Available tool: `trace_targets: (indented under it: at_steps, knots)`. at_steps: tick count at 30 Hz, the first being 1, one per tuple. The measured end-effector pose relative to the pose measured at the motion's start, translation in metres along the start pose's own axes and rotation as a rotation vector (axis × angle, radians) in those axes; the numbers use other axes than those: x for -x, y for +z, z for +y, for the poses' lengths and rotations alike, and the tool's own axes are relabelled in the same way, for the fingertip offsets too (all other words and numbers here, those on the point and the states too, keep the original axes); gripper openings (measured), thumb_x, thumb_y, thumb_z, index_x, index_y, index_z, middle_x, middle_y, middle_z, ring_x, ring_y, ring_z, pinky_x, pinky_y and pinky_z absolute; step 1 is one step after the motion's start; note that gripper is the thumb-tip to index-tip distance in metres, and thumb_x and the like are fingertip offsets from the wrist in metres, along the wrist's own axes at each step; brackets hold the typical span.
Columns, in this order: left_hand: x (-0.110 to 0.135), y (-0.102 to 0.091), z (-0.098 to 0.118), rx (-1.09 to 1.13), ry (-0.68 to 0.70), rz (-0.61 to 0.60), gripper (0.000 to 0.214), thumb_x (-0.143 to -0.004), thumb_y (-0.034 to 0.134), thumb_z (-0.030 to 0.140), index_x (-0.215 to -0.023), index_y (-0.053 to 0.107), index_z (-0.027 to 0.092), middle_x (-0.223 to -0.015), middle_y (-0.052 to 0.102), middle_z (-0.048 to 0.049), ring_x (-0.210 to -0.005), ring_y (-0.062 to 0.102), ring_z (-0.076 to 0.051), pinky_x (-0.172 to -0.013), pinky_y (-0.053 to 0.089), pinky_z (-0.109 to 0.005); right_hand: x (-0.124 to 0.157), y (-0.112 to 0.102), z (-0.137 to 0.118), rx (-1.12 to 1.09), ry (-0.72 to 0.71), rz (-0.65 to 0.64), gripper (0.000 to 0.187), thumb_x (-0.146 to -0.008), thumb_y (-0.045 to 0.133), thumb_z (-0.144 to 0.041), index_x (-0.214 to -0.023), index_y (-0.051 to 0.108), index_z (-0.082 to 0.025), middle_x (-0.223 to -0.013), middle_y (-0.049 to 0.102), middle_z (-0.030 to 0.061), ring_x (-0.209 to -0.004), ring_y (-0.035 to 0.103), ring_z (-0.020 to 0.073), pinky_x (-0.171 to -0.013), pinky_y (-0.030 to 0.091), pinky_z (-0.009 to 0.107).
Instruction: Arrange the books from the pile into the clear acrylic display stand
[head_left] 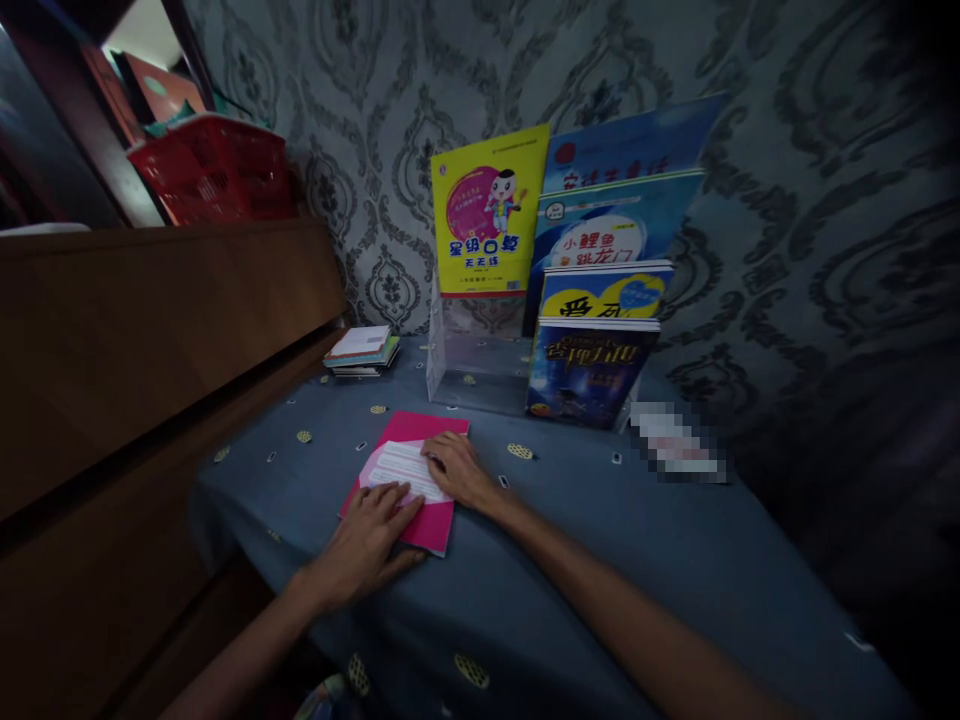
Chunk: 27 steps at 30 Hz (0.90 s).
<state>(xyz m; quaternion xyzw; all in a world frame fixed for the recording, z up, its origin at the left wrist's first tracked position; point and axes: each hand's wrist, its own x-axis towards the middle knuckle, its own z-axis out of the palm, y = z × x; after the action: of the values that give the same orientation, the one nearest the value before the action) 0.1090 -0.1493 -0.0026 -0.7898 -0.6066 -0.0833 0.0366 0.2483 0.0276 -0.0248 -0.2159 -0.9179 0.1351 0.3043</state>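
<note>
"On the table [675, 530], where's our book [433, 522]?"
"Beneath us: our left hand [367, 535] spread, right hand [461, 475] curled, its grasp unclear. If we press unevenly, it might skid."

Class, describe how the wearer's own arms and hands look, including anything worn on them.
The left hand and right hand are ungloved. The left forearm and right forearm are slim, with no sleeve, watch or bracelet visible.
</note>
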Motion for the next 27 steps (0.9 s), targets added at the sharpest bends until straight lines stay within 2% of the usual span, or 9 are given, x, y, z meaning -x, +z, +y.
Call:
trace_targets:
  at_steps: [8,13,17,22,27]
  knots:
    - [-0.026,0.005,-0.012,0.089,0.061,0.003,0.056,-0.096,0.046,0.051,-0.145,0.044,0.024,-0.142,0.050,-0.0159,-0.129,0.046,-0.031,-0.107,0.037,-0.053,0.001,-0.001,0.011,0.092,0.055,0.019,0.026,-0.085,0.050,-0.008,-0.102,0.068,-0.017,-0.106,0.072,0.0111,-0.103,0.063,0.0243,-0.096,0.045,0.040]
    - [-0.037,-0.004,-0.020,0.148,0.108,-0.013,0.055,-0.095,0.048,0.052,-0.144,0.045,0.026,-0.139,0.052,-0.0137,-0.127,0.046,-0.031,-0.105,0.037,-0.051,0.001,-0.006,0.014,0.113,0.078,0.022,0.026,-0.085,0.051,-0.007,-0.103,0.067,-0.016,-0.107,0.072,0.0113,-0.105,0.064,0.0244,-0.096,0.046,0.040]
    - [-0.061,-0.009,-0.045,0.215,0.149,-0.047,0.040,-0.100,0.041,0.041,-0.134,0.055,0.025,-0.126,0.059,-0.0104,-0.118,0.053,-0.025,-0.100,0.042,-0.043,0.002,-0.008,0.013,0.114,0.083,0.032,0.026,-0.085,0.052,-0.008,-0.104,0.067,-0.017,-0.108,0.072,0.0108,-0.105,0.064,0.0240,-0.098,0.046,0.040]
    - [-0.107,0.010,-0.089,0.117,0.065,-0.007,0.042,-0.100,0.038,0.035,-0.138,0.049,0.020,-0.138,0.052,-0.0140,-0.124,0.050,-0.028,-0.102,0.042,-0.047,0.002,-0.008,0.017,0.119,0.058,0.050,0.024,-0.089,0.050,-0.012,-0.105,0.067,-0.020,-0.110,0.072,0.0103,-0.106,0.064,0.0236,-0.098,0.048,0.042]
    - [-0.135,0.023,-0.098,0.054,0.102,0.057,0.040,-0.100,0.039,0.032,-0.135,0.049,0.017,-0.133,0.054,-0.0132,-0.121,0.050,-0.027,-0.104,0.041,-0.045,0.000,-0.008,0.033,0.122,0.035,0.097,0.024,-0.091,0.049,-0.013,-0.106,0.066,-0.021,-0.111,0.072,0.0098,-0.107,0.064,0.0231,-0.098,0.049,0.042]
